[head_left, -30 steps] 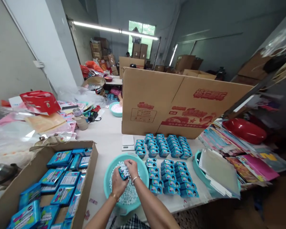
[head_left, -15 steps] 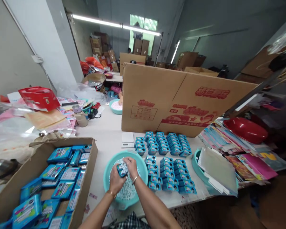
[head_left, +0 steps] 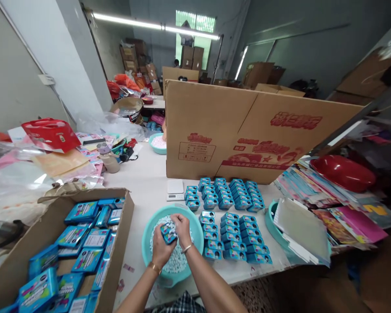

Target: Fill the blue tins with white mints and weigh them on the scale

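Observation:
My left hand is wrapped round a small blue tin, which it holds tilted over a turquoise basin. Small white pellets lie in the basin, and more are heaped at the top of the tin. Just above the tin, my right hand has its fingers bent together in a pinch on some pellets; its fingertips are partly hidden. To the right of the basin stand rows of similar blue tins on the white table.
An open carton of blue packs is at left. A small white scale sits behind the basin. One large cardboard box rises at the back. Another turquoise basin with sheets on it stands at right, near a red basin.
My right hand has drawn slightly back from the tin's top, its fingers closer together. More of the tin's blue face shows in my left hand. The view has shifted slightly.

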{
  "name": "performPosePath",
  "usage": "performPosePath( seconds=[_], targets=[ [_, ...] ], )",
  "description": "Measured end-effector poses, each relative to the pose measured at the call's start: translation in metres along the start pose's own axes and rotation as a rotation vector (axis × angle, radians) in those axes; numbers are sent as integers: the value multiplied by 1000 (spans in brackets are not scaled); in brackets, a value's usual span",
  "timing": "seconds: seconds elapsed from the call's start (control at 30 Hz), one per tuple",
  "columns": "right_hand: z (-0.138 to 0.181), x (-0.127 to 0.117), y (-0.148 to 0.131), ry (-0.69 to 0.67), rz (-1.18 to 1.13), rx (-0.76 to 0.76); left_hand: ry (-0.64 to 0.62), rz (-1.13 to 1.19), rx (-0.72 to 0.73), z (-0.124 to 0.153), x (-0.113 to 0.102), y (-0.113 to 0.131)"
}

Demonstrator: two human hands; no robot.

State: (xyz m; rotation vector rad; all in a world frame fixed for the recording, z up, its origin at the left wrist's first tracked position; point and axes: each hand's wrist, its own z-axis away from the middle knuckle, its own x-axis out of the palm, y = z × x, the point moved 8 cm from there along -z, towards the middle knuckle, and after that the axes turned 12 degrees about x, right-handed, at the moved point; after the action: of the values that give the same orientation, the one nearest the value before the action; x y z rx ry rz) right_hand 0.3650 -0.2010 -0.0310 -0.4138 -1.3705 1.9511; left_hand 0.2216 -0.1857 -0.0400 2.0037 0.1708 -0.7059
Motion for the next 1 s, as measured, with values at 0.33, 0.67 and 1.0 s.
performPosePath(
  seconds=[0.33, 0.67, 1.0],
  targets=[
    [0, -12, 4, 61, 21, -38, -54, 2, 5, -1, 9, 2],
    [9, -17, 12, 94, 104, -79, -82, 158, -77, 7, 22, -19],
    [-4, -59, 51, 30, 108, 95, -80, 523, -369, 30, 12, -46]
  ],
)
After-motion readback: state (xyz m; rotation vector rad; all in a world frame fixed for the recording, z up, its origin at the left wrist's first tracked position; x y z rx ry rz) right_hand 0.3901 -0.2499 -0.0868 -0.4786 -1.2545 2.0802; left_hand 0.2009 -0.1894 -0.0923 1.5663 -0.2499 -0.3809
